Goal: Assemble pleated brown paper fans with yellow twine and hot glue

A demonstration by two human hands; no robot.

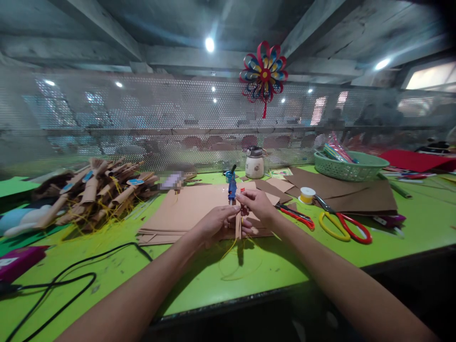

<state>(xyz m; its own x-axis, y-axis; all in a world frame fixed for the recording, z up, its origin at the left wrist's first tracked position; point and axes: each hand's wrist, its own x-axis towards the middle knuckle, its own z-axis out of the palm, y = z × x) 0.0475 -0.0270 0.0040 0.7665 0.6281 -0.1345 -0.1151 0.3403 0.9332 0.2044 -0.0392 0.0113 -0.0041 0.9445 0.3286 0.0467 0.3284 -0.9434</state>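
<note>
**Slim paper roll pinched upright at mid-surface**

Both hands meet over the green surface (249,280), near its front edge. Left hand (217,224) is closed round the thin brown paper roll (240,231) low down. Right hand (257,205) pinches its top, fingertips tight. Roll's long axis runs approx. vertical, top end pointing up & away from the person. Yellow strand (231,248) dangles below. Card stack (185,211) lies beneath, blue glue gun (232,186) just behind, scissors (344,223) off to the right.

A green table (420,213) fills the front. Behind it stands a gray mesh wall (142,123). A bright paper flower (264,73) hangs on it. Gray beams (117,33) cross the ceiling, with round lights (210,44) shining. A window (431,76) glows at the right.
</note>
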